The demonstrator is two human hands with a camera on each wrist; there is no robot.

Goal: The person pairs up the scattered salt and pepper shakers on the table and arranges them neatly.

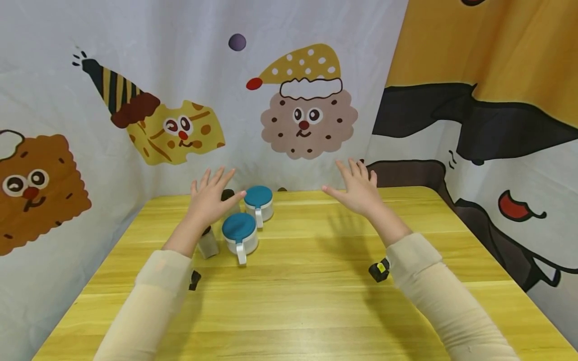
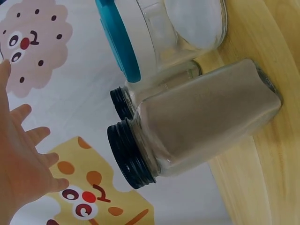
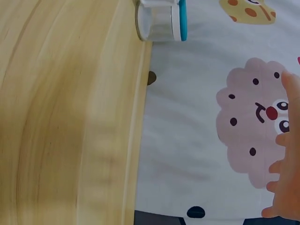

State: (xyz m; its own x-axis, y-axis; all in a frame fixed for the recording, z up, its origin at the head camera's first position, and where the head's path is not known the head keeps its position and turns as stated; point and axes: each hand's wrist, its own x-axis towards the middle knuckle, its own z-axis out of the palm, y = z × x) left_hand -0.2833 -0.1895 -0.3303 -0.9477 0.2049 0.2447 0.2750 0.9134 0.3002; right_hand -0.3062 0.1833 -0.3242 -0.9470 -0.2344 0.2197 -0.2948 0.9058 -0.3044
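The left hand point(image 1: 209, 200) hangs above the table point(image 1: 307, 311) in the head view, fingers spread and thumb out, holding nothing. The right hand point(image 1: 358, 191) hangs level with it on the other side, its fingers likewise apart and holding nothing. Four vessels stand upright on the table, on the left side. The near mug point(image 1: 239, 228) and the far mug point(image 1: 259, 196), both with blue lids, lie just to the right of the left hand; their white handles face the person. The near jar point(image 1: 208, 244) and the far jar point(image 1: 228, 193), both dark-capped, are partly hidden by the left hand and forearm. The left hand is clearly the nearer; from the right hand, all four lie well off to the left.

The left wrist view is turned sideways. The near jar's long axis runs from cap to base on the tabletop, its cap towards the hand; a gap separates the two. The far jar and one mug stand behind it.

The right wrist view shows one mug, cut off at the top edge, well apart from the right hand. Neither hand touches any vessel.
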